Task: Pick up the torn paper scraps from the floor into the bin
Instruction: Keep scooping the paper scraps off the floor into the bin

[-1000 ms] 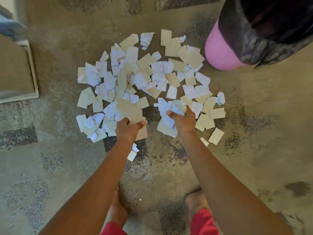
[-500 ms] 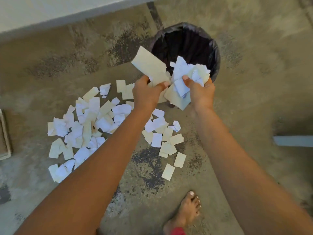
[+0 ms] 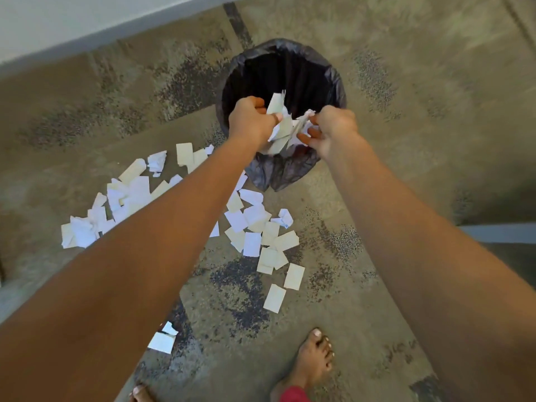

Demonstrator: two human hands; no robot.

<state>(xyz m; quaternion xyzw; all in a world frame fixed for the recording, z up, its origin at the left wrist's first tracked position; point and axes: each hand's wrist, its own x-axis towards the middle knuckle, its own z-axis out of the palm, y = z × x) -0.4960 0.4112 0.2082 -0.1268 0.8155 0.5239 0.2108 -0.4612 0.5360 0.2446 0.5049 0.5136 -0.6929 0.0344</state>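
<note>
**A:** What does the view show?

**B:** Seen from head height, looking down: a round bin with a black liner stands on a mottled floor. The left hand is curled round a bunch of cream and white paper scraps. Just beside it, the right hand pinches crumpled white pieces.

**A:** And the rest of the paper?

**B:** Many loose scraps lie scattered on the floor in front of the bin and to its left, partly hidden under the left forearm. A stray pair lies nearer a bare foot.

**A:** What might go wrong?

**B:** Both hands hover over the near rim, not the centre, so light pieces let go there could flutter outside, or catch on the liner's sagging fold. The bin also looks light — a knock from a wrist might tip it.
</note>
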